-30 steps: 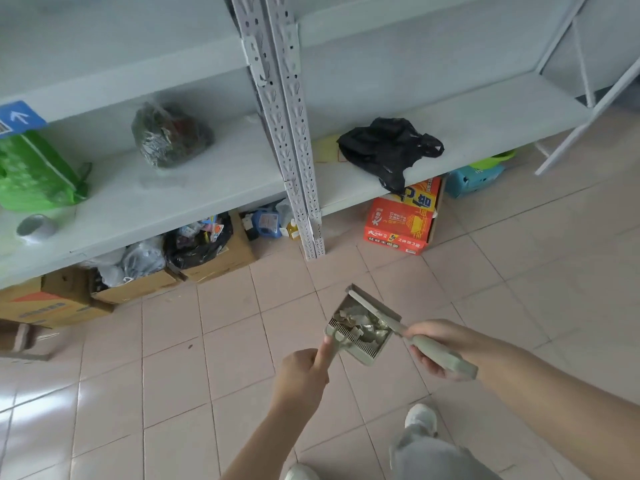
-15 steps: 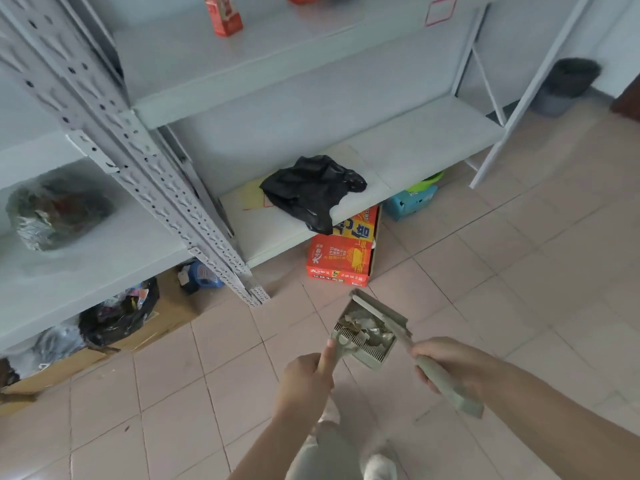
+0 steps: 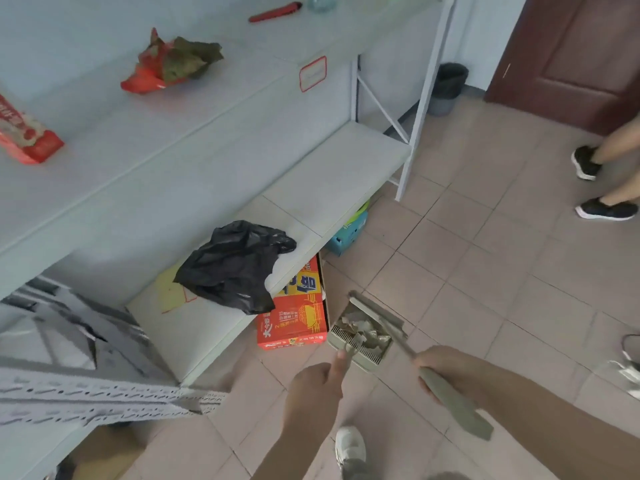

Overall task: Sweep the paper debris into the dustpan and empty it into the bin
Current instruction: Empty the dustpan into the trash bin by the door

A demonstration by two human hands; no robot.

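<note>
The left hand is closed around the short handle of the dustpan, thumb lying up along it, and holds the pan level above the tiled floor; the paper debris sits heaped inside the pan, against its ribbed front lip. The right hand is wrapped tight round the grey-green handle of the brush, whose head rests across the far right side of the pan, touching its rim. The bin, dark-lined, stands well apart at the top, on the floor past the end of the shelf and near a brown door. A black plastic bag lies on the lower shelf; a red and yellow box sits under it, just left of the pan. 2 black shoes of another person show at the right edge.
</note>
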